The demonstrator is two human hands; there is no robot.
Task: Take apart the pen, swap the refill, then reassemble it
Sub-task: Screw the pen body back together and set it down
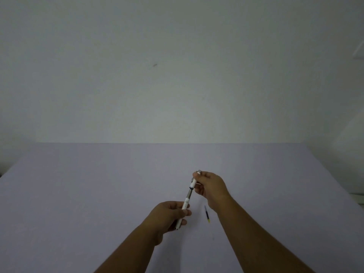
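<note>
Pen spans both hands; apparent refill lies beside right hand.

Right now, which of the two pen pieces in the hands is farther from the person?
The upper pen half, pinched by the right hand. It sits beyond the lower barrel gripped by the left hand, with a grey inner section showing between them.

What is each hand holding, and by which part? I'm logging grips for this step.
Both hold the white plastic pen: the left hand grips its lower barrel, the right hand pinches its upper section. The thin spare refill lies unheld on the table.
</note>
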